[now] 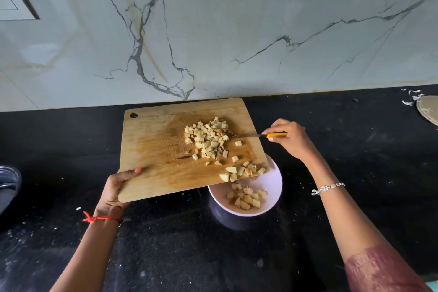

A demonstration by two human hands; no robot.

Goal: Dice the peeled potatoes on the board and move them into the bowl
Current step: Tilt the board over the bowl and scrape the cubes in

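My left hand (118, 185) grips the near left corner of the wooden cutting board (151, 149), which is lifted and tilted over the pale bowl (272, 185). A heap of diced potato (207, 140) lies in the board's middle, and more pieces (239, 170) sit at its lower right edge above the bowl. Some potato cubes (246, 198) lie inside the bowl. My right hand (291, 137) holds a yellow-handled knife (276, 135), its blade reaching into the heap on the board.
The black counter (355, 149) runs under a marble-patterned wall (237, 31). A round flat object (427, 110) with white scraps lies at the far right. A dark metallic object (9, 185) shows at the left edge. Small crumbs dot the counter.
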